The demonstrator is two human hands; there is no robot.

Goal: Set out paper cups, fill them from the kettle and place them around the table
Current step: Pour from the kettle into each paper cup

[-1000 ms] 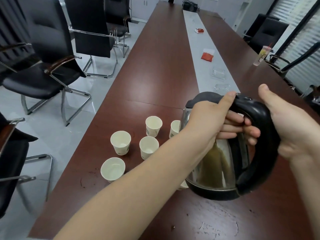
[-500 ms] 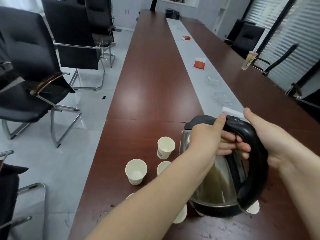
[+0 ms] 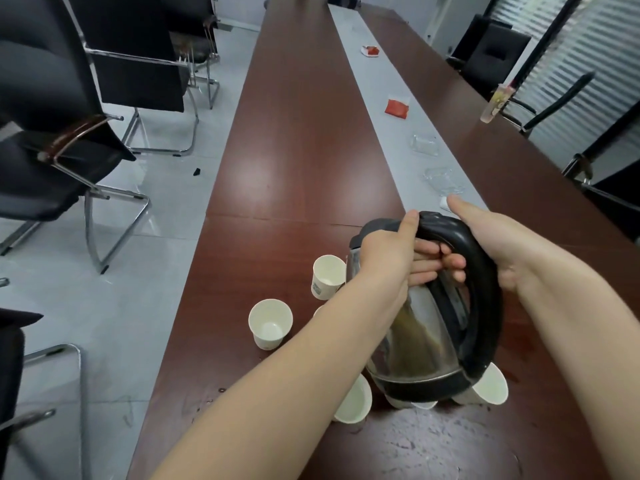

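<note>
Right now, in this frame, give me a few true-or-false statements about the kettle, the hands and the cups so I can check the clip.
1. The left hand and the right hand both grip the handle of the kettle. True.
2. The kettle stands flat on the table. False: it is held up, tilted, above some of the cups.
3. The leftmost paper cup lies on its side. False: it stands upright, mouth up.
4. A red packet lies on the grey strip down the middle of the table. True.
</note>
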